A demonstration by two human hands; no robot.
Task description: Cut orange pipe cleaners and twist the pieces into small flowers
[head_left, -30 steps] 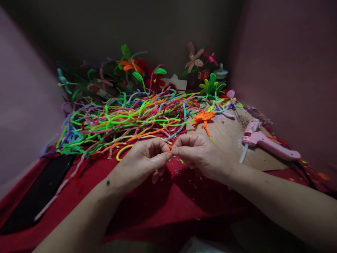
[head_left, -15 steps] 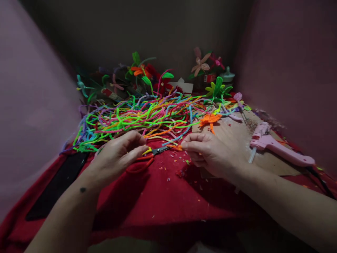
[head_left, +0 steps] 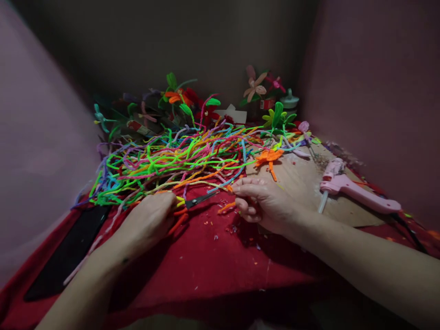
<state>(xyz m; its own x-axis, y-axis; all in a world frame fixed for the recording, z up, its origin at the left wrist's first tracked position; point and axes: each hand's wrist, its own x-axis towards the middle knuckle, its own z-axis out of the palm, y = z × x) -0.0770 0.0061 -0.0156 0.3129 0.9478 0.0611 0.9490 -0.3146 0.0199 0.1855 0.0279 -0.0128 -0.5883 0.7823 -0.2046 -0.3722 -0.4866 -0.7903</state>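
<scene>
My left hand [head_left: 154, 213] is closed round the yellow and red handles of a pair of scissors [head_left: 197, 200]. Their dark blades point right, toward my other hand. Between thumb and fingers, my right hand [head_left: 256, 197] pinches a short orange pipe cleaner [head_left: 227, 208]; its ends poke out at the left of the fingers and the rest is hidden. An orange pipe-cleaner flower [head_left: 268, 157] lies just beyond my right hand. A heap of loose, many-coloured pipe cleaners [head_left: 178, 160] spreads behind both hands.
A pink glue gun [head_left: 357, 190] rests on a cardboard sheet [head_left: 299, 178] at right. A black flat object [head_left: 67, 256] lies at left on the red cloth [head_left: 192, 275]. Finished pipe-cleaner flowers [head_left: 254, 87] stand at the back, near a lidded jar [head_left: 289, 99].
My hands were together at the orange pipe cleaner. The left one drew away and took hold of the scissors, now turned over their handles. The right hand still pinches the orange piece.
</scene>
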